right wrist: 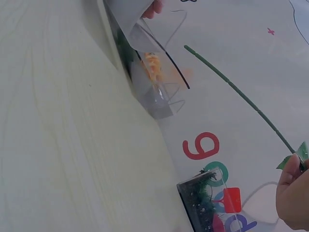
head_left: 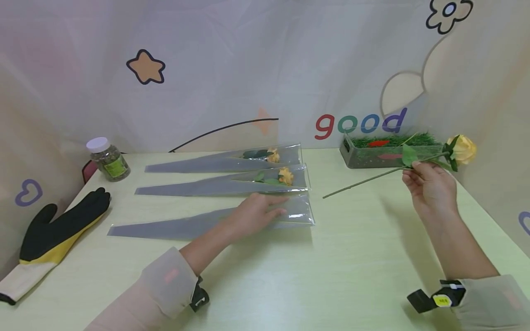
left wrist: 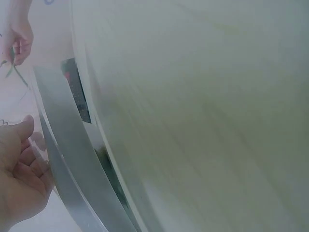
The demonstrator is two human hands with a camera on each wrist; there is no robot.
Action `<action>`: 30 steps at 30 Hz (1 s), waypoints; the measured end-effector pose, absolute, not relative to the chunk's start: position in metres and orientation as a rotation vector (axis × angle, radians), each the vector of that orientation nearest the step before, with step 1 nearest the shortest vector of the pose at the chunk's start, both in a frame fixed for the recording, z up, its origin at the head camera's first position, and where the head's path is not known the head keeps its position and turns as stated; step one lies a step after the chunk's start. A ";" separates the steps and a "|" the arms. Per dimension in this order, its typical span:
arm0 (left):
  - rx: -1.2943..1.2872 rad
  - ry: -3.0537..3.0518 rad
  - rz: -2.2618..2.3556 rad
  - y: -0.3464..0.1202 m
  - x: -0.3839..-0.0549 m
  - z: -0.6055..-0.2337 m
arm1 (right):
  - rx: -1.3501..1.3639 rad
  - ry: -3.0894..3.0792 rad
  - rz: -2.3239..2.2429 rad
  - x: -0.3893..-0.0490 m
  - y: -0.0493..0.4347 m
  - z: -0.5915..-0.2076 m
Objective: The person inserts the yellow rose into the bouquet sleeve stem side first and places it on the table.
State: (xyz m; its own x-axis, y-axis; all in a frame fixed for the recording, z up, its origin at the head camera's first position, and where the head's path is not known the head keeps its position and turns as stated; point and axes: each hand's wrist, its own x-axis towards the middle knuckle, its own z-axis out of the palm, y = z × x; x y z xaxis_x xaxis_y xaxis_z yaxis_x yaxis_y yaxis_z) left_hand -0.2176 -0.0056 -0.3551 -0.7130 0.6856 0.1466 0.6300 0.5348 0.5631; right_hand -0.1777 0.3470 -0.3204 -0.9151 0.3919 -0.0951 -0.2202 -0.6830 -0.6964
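Observation:
In the head view my right hand (head_left: 434,191) pinches a yellow rose (head_left: 463,149) just below its bloom. The rose's thin green stem (right wrist: 241,99) points left, with leaves close to my fingertips. My left hand (head_left: 254,214) grips a clear-fronted, grey-backed flower sleeve (head_left: 165,228) near its wide end, raised a little above the table. Some of its fingers show through the film in the left wrist view. Behind lie two similar sleeves, the middle sleeve (head_left: 186,189) and the far sleeve (head_left: 186,165), each with a yellow-orange flower inside.
A clear-and-grey planter box (head_left: 366,158) of artificial grass with a red piece stands at the back right. At the left are a lidded jar (head_left: 109,161) and a black, yellow and white glove (head_left: 62,234). A printed curtain (head_left: 232,69) hangs behind the table (head_left: 331,276).

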 end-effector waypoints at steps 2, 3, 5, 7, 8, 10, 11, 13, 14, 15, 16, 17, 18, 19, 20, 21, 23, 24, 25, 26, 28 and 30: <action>1.145 2.672 0.926 -0.005 -0.218 -0.355 | -0.328 -1.021 2.590 -0.178 0.344 -0.321; 1.144 2.673 0.928 -0.005 -0.218 -0.355 | -0.325 -1.025 2.589 -0.178 0.343 -0.322; 1.143 2.678 0.923 -0.005 -0.219 -0.355 | -0.325 -1.033 2.594 -0.178 0.341 -0.323; 1.140 2.681 0.916 -0.005 -0.219 -0.355 | -0.329 -1.044 2.597 -0.178 0.339 -0.324; 1.138 2.682 0.915 -0.004 -0.219 -0.355 | -0.333 -1.051 2.599 -0.178 0.338 -0.325; 1.133 2.684 0.914 -0.004 -0.220 -0.355 | -0.342 -1.064 2.606 -0.178 0.337 -0.326; 1.129 2.684 0.913 -0.004 -0.220 -0.355 | -0.346 -1.073 2.608 -0.177 0.335 -0.326; 1.117 2.685 0.911 -0.004 -0.220 -0.355 | -0.351 -1.098 2.604 -0.177 0.332 -0.327; 1.111 2.685 0.913 -0.004 -0.220 -0.354 | -0.353 -1.112 2.601 -0.177 0.331 -0.328; 1.105 2.684 0.913 -0.004 -0.220 -0.354 | -0.350 -1.124 2.599 -0.177 0.329 -0.329; 1.100 2.682 0.914 -0.004 -0.220 -0.354 | -0.347 -1.133 2.596 -0.177 0.328 -0.329; 1.095 2.682 0.915 -0.004 -0.220 -0.354 | -0.341 -1.140 2.593 -0.177 0.326 -0.330; 1.092 2.680 0.916 -0.004 -0.220 -0.354 | -0.336 -1.145 2.591 -0.178 0.325 -0.331; 1.092 2.678 0.920 -0.004 -0.220 -0.353 | -0.333 -1.147 2.592 -0.178 0.324 -0.332; 1.093 2.675 0.923 -0.004 -0.220 -0.353 | -0.328 -1.149 2.593 -0.178 0.322 -0.332; 1.094 2.675 0.925 -0.004 -0.220 -0.353 | -0.324 -1.152 2.595 -0.178 0.321 -0.333; 1.099 2.677 0.924 -0.004 -0.219 -0.353 | -0.319 -1.165 2.595 -0.179 0.319 -0.334; 1.103 2.678 0.923 -0.004 -0.219 -0.353 | -0.320 -1.172 2.594 -0.179 0.318 -0.334; 1.106 2.680 0.921 -0.004 -0.219 -0.353 | -0.322 -1.179 2.592 -0.178 0.316 -0.334; 1.109 2.682 0.920 -0.004 -0.219 -0.352 | -0.322 -1.187 2.586 -0.178 0.315 -0.334; 1.115 2.685 0.919 -0.005 -0.219 -0.352 | -0.323 -1.193 2.573 -0.178 0.312 -0.334; 1.127 2.685 0.917 -0.005 -0.219 -0.351 | -0.323 -1.196 2.558 -0.178 0.308 -0.334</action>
